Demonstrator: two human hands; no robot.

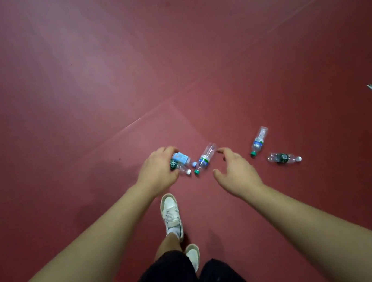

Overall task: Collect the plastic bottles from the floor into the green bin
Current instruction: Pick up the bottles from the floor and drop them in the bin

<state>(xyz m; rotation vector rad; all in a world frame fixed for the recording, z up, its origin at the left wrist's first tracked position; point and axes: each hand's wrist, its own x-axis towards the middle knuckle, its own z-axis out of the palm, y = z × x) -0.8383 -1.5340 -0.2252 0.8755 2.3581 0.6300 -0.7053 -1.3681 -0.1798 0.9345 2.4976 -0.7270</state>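
Two bottles (180, 162) sit gripped in the left hand (158, 169); the right hand (237, 171) hovers open beside a floor bottle (206, 158).

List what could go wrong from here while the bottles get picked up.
The left hand already clutches two bottles; adding another may make one slip. The open right hand reaches toward the green-capped bottle, which lies on its side and could roll away if nudged. The forward shoe is close to the bottles and might kick them.
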